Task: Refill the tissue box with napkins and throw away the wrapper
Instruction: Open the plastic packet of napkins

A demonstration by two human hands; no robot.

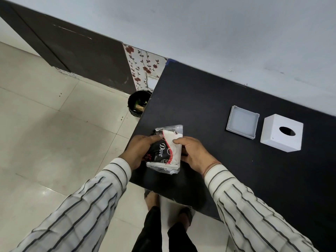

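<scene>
Plastic-wrapped napkin pack [166, 150] sits between both hands above the counter [209, 99] edge, left hand [140, 151] and right hand [193, 153] each pinching a side, likely to tear it. Tissue box [282, 132] and its base tray [242, 121] lie apart, ready.

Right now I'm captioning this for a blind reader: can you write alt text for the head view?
Both hands, left hand and right hand, hold a wrapped napkin pack over a black table. To its right lie an open white tray and a white tissue box cover; a black bin stands on the floor.
</scene>
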